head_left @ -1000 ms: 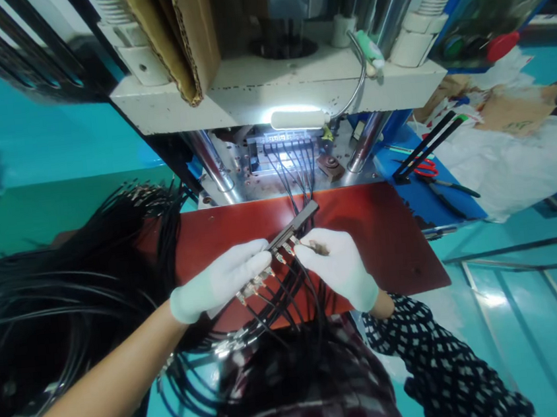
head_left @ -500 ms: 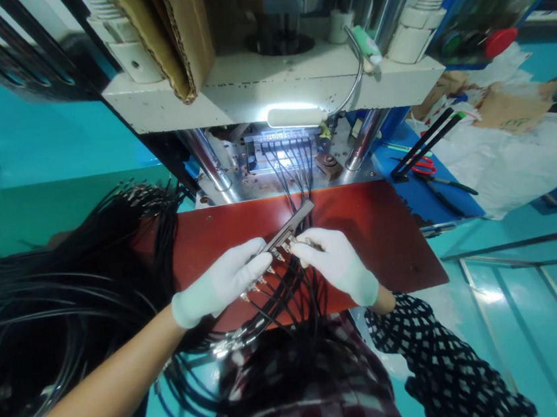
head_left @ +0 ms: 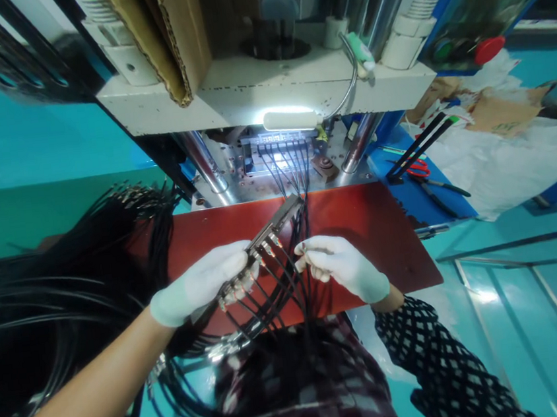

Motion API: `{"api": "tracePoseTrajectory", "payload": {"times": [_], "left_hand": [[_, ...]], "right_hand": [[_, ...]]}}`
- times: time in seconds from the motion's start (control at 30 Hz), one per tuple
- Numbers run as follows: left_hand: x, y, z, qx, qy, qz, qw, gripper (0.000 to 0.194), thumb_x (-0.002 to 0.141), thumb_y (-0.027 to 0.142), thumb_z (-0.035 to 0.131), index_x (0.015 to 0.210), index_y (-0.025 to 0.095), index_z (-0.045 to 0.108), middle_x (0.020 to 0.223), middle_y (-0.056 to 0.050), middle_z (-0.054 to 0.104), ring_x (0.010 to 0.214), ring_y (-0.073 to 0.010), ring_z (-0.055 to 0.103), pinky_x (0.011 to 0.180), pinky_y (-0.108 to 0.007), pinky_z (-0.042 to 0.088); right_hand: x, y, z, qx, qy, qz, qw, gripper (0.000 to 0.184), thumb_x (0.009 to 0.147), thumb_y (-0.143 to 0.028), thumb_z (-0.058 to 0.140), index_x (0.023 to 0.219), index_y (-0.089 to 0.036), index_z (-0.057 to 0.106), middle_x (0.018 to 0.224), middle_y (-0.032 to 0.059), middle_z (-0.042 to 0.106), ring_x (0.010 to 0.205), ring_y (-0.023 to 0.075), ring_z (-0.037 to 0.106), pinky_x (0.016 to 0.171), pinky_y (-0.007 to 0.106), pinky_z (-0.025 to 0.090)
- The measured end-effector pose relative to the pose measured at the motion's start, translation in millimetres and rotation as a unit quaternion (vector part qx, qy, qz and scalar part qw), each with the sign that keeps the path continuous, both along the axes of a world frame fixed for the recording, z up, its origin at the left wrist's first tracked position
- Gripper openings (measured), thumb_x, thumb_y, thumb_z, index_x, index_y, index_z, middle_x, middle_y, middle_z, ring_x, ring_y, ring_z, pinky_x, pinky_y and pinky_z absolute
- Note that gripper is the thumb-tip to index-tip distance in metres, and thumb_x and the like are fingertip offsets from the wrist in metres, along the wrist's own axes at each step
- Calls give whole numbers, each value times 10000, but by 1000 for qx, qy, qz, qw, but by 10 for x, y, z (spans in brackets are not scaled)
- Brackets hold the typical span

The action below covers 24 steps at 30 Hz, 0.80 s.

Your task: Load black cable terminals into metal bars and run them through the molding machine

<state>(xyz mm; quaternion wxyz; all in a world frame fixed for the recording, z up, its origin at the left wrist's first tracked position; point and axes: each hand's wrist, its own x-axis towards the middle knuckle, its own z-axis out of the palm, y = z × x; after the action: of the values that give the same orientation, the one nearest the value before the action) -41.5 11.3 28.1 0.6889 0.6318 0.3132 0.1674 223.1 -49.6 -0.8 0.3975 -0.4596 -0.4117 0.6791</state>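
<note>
Both my hands wear white gloves above a red board [head_left: 359,216]. My left hand [head_left: 201,283] is closed around a long metal bar [head_left: 274,221] that carries a row of black cables with metal tips [head_left: 262,290]. The bar slants up to the right toward the press. My right hand [head_left: 338,262] pinches one cable's metal tip [head_left: 303,251] just right of the bar. The cables hang down toward my lap.
A press [head_left: 265,84] with a lit work lamp [head_left: 292,119] stands behind the board; several black cables [head_left: 286,164] sit in its fixture. A big bundle of black cables [head_left: 67,284] lies at left. Red-handled scissors [head_left: 421,168] and pliers lie on a blue tray at right.
My left hand and the bar moved left and tilted more steeply. My right hand drew away from the bar to the right, pinching a single cable tip.
</note>
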Motion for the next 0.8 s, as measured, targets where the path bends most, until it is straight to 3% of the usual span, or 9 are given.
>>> {"api": "tracePoseTrajectory", "payload": {"times": [0.13, 0.23, 0.3, 0.4, 0.67, 0.8], "left_hand": [[-16, 9, 47, -13, -6, 8, 1000, 464, 950, 566, 474, 965, 115, 583, 710, -35, 555, 509, -90, 470, 395, -182, 363], [27, 14, 89, 12, 12, -2, 1000, 417, 955, 531, 496, 900, 128, 589, 704, -17, 545, 531, -90, 467, 418, -184, 381], [67, 19, 100, 15, 21, -20, 999, 406, 963, 521, 487, 861, 139, 580, 695, -5, 534, 536, -93, 470, 434, -192, 396], [106, 31, 88, 29, 28, -39, 998, 394, 973, 508, 477, 852, 147, 577, 701, 3, 537, 550, -97, 484, 462, -200, 411], [120, 31, 58, 36, 38, -42, 998, 370, 973, 509, 474, 866, 163, 549, 724, 7, 523, 585, -110, 481, 494, -218, 411], [145, 18, 66, 156, 89, -46, 983, 320, 995, 459, 462, 870, 170, 523, 759, 26, 491, 656, -105, 461, 597, -229, 410]], "right_hand": [[30, 9, 87, -22, 25, 41, 999, 311, 827, -423, 698, 936, -131, 687, 793, 69, 707, 552, 73, 478, 472, 207, 315], [18, 52, 292, 10, -22, -37, 999, 269, 847, -406, 663, 752, -155, 645, 698, 21, 645, 499, 59, 378, 442, 221, 235], [-19, 86, 422, 60, -81, -77, 992, 278, 858, -362, 644, 666, -163, 625, 651, 4, 611, 506, 66, 371, 464, 232, 261], [-106, 114, 530, 111, -154, -71, 979, 286, 840, -307, 654, 592, -170, 615, 611, -1, 597, 569, 96, 460, 563, 247, 368], [-183, 116, 515, 125, -189, -94, 969, 283, 827, -284, 657, 569, -179, 605, 591, -5, 608, 615, 126, 545, 680, 275, 453], [-174, 149, 498, 135, -210, -90, 964, 284, 833, -291, 657, 577, -178, 607, 596, -5, 625, 618, 129, 566, 672, 267, 457]]}}
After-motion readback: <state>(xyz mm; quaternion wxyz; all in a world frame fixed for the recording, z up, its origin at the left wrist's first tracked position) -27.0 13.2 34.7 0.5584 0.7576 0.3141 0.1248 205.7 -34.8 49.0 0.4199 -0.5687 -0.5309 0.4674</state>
